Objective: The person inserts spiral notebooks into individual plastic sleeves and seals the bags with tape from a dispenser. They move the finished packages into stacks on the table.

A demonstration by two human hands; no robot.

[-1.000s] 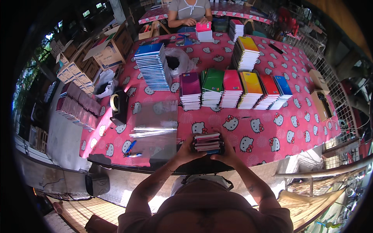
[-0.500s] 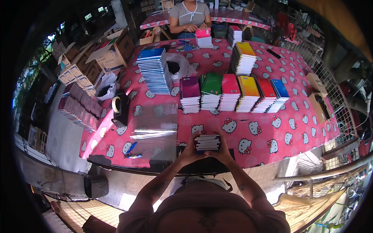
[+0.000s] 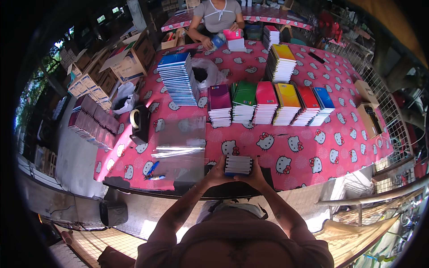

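Close to the table's front edge, a small stack of spiral notebooks [image 3: 238,164] stands between my hands, white page edges up and a bit of blue cover showing below. My left hand [image 3: 216,174] is wrapped round its left side, and my right hand [image 3: 256,176] presses against its right side. Beyond them runs a row of notebook piles: purple [image 3: 219,97], green [image 3: 244,94], pink [image 3: 267,94], yellow [image 3: 288,95], red [image 3: 308,97] and blue [image 3: 323,98]. Left of my hands lie clear plastic sheets [image 3: 181,136].
Taller piles of blue notebooks [image 3: 174,71] and yellow notebooks [image 3: 282,62] stand farther back. A tape dispenser [image 3: 140,123], pens [image 3: 153,170] and wrapped notebooks [image 3: 91,123] are at left, beside cardboard boxes [image 3: 129,62]. Across the table, a person [image 3: 218,20] handles pink-covered notebooks [image 3: 234,38].
The notebooks between my hands now sit more evenly together. Across the table, the person's one hand has moved left, holding a bluish item.
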